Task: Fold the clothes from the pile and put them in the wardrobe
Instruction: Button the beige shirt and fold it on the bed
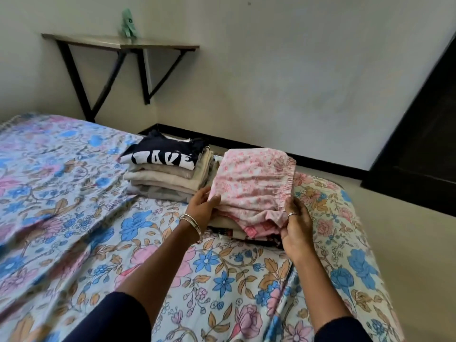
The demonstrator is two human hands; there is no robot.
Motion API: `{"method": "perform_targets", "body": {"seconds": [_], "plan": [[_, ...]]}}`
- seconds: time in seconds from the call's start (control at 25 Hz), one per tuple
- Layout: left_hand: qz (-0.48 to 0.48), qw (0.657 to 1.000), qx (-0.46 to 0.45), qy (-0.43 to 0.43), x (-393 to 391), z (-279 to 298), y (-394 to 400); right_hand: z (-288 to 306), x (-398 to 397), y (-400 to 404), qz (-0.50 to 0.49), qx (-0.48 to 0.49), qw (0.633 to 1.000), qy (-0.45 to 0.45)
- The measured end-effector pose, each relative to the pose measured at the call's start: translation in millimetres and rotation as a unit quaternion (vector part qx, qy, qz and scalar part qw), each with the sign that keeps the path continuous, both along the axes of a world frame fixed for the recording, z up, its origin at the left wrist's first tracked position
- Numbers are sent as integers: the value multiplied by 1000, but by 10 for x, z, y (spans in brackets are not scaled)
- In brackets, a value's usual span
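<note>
Item: folded laundry, two stacks, on a bed (pixel 74 193) with a floral sheet.

Progress, as judged: no loose pile of unfolded clothes is in sight, so the folding looks largely done. The putting-away looks to be what is left. A dark panel at the far right may be the wardrobe; I cannot tell.

Stack one (pixel 170 176): stands near the far edge of the bed. A dark garment with large white lettering lies on top, over several beige and grey pieces. Edges fairly square, layers slightly stepped. Untouched.

Stack two (pixel 249 223): just beside stack one, to its right, close to the floral pillow (pixel 345 218). Topmost is a pink printed garment (pixel 254 183), pale ground with small pink motifs and a gathered elastic band along its right edge. It is folded to a rough rectangle, its near edge soft and a little rumpled. Below it show a cream piece, a pink patterned one and something dark.

Hands: the left hand (pixel 201 209) grips the left side of stack two, thumb on top of the pink garment, fingers hidden beneath. The right hand (pixel 294 227) holds the right near corner, fingers curled against the layers. Both appear set to lift the stack whole.
</note>
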State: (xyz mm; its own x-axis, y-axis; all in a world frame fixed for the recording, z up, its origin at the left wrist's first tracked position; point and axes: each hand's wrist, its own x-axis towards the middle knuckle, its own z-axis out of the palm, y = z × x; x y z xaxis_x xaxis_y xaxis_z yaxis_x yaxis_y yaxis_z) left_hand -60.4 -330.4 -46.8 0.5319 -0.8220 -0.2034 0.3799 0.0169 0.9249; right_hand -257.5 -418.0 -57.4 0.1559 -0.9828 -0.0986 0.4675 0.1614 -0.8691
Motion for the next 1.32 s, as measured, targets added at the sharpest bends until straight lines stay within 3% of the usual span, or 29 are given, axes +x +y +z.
{"method": "perform_targets", "body": {"seconds": [0.12,0.28,0.52,0.64,0.76,0.88,0.96,1.0,1.08,1.12,1.16,1.2,1.32], "plan": [[-23,999,15,-20,-111,11,366,-162,-70,399,-29,15,999,33],[-67,987,91,-112,-398,-180,1242,-390,-271,1288,-38,16,985,169],[-9,995,86,44,-734,-392,2651,-362,-588,2456,-8,19,954,299],[-6,989,127,68,-741,-279,3318,-214,-598,3034,13,-7,912,411],[79,977,182,-81,-514,-75,3930,93,-386,3542,40,-34,904,425],[136,948,133,-256,-201,335,4552,437,13,3969,118,-112,915,369],[199,900,104,-374,116,605,5073,696,455,4315,201,-186,901,336],[239,851,121,-451,312,682,5326,806,699,4507,264,-211,886,318],[299,704,237,-599,705,777,5810,952,1170,4952,405,-230,831,304],[316,649,308,-620,841,790,6009,962,1352,5156,464,-229,796,316],[337,620,371,-604,927,822,6204,910,1535,5373,509,-226,759,337],[360,613,418,-565,1009,826,6392,833,1705,5587,541,-220,728,358],[389,657,475,-438,1158,765,6777,578,2041,6145,558,-230,676,422]]}}
